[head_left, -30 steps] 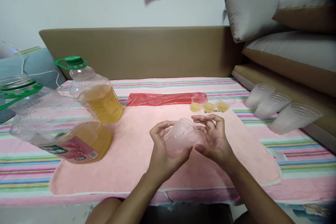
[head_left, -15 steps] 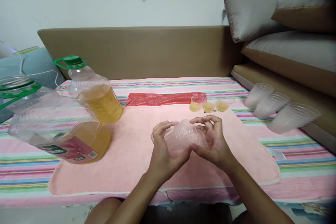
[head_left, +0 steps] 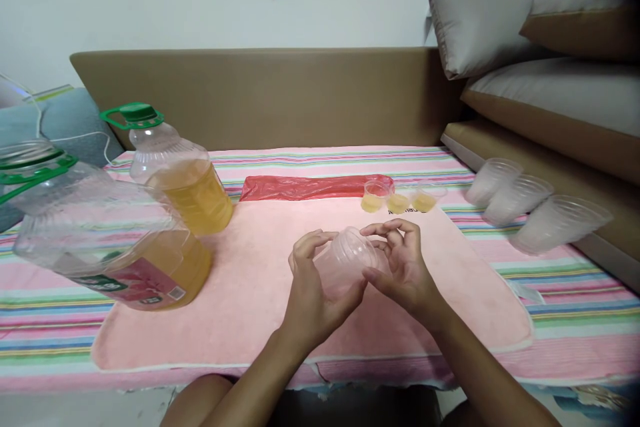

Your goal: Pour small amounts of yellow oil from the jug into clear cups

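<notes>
Over the pink mat (head_left: 240,307), both hands are around a stack of clear plastic cups (head_left: 345,260) that lies tilted between them. My left hand (head_left: 313,287) wraps its fingers and thumb around the left side of the stack. Curled at the right end, my right hand (head_left: 403,267) pinches the cups' rim area with thumb and fingertips. Beyond the hands, three clear cups with yellow liquid (head_left: 397,203) stand in a row at the mat's far edge. How many cups are in the held stack I cannot tell.
Two large jugs of yellow drink (head_left: 190,193) stand at the left, green handles at their necks. A red plastic bag (head_left: 310,188) lies flat behind the mat. Stacks of clear cups (head_left: 555,223) lean at the right beside piled cushions (head_left: 560,93). A striped cloth (head_left: 580,307) covers the surface.
Both hands stay on the cup stack in nearly the same place. The fingers of my right hand shift slightly at the rim.
</notes>
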Motion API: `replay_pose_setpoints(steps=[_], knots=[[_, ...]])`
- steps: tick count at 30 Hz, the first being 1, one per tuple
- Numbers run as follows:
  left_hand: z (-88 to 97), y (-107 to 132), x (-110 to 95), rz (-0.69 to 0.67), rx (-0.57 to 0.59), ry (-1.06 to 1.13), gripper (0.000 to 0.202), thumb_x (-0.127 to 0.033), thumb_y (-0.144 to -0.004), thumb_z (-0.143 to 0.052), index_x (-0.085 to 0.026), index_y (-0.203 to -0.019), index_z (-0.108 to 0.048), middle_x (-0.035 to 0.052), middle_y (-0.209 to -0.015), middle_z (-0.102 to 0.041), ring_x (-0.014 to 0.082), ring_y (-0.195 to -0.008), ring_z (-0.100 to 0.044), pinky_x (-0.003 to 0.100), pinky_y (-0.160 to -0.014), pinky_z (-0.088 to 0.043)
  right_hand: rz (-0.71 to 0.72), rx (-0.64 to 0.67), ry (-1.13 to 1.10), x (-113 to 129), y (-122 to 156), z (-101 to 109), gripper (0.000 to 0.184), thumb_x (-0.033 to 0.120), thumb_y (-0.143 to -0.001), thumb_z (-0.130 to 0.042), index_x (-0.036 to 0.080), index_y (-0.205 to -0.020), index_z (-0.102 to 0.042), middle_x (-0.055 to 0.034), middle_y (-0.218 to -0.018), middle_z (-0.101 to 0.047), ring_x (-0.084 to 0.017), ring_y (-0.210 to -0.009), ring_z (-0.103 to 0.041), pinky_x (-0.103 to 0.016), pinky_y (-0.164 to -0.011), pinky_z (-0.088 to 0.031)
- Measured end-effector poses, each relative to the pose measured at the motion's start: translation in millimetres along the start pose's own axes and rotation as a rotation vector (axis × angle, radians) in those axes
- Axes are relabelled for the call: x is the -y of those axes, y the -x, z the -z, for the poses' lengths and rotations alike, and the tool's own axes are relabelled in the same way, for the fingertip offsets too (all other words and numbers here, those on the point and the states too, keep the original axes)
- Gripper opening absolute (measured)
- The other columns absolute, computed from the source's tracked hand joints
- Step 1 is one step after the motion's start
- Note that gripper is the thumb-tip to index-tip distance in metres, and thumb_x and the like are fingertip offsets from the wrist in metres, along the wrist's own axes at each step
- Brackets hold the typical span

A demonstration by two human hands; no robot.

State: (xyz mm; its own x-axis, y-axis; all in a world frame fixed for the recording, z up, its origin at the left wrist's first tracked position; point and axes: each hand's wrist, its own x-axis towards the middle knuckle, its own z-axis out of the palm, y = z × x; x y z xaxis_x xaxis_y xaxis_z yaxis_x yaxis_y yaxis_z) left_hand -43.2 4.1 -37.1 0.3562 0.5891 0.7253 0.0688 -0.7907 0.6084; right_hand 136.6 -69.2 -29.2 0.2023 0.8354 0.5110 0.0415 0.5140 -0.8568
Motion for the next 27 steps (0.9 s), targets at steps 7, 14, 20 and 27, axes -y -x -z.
replay_pose_setpoints(steps=[7, 14, 20, 27], knots=[[4.4, -2.8, -3.4, -0.138, 0.032, -0.157, 0.056, -0.029, -0.098, -0.077, -0.025, -0.143, -0.043, 0.0165, -0.142, -0.063, 0.0388, -0.146, -0.051, 0.068, -0.116, -0.042, -0.05, -0.034, -0.016, -4.2, -0.2, -2.9, 0.06, 0.035, -0.101, -0.089, 0.034, -0.133, -0.039, -0.0047, -0.135, -0.054, -0.023, -0.127, -0.053, -0.045, -0.108, -0.039], [5.6, -3.1, -4.9, -0.125, 0.061, -0.212, 0.046, -0.03, -0.099, -0.075, -0.026, -0.136, -0.047, 0.0143, -0.142, -0.065, 0.038, -0.146, -0.052, 0.062, -0.116, -0.038, -0.08, -0.035, -0.028, -2.6, 0.0, -3.2, 0.062, 0.038, -0.099, -0.09, 0.035, -0.132, -0.037, -0.0047, -0.135, -0.053, -0.023, -0.122, -0.056, -0.044, -0.105, -0.044], [5.4, -1.9, -5.3, -0.102, 0.061, -0.216, 0.047, -0.032, -0.097, -0.075, -0.028, -0.133, -0.046, 0.0133, -0.14, -0.066, 0.0391, -0.146, -0.052, 0.063, -0.117, -0.038, -0.077, -0.053, -0.006, -2.8, -0.1, -3.4, 0.064, 0.04, -0.097, -0.092, 0.034, -0.131, -0.038, -0.0055, -0.135, -0.053, -0.026, -0.127, -0.054, -0.047, -0.109, -0.042], [4.2, -1.6, -4.8, -0.095, 0.038, -0.218, 0.049, -0.031, -0.095, -0.076, -0.028, -0.133, -0.045, 0.0126, -0.137, -0.066, 0.0395, -0.145, -0.052, 0.062, -0.116, -0.039, -0.039, -0.093, 0.004, -2.9, -1.6, -3.4, 0.059, 0.039, -0.099, -0.089, 0.034, -0.131, -0.041, -0.0066, -0.134, -0.055, -0.026, -0.126, -0.056, -0.046, -0.105, -0.043]])
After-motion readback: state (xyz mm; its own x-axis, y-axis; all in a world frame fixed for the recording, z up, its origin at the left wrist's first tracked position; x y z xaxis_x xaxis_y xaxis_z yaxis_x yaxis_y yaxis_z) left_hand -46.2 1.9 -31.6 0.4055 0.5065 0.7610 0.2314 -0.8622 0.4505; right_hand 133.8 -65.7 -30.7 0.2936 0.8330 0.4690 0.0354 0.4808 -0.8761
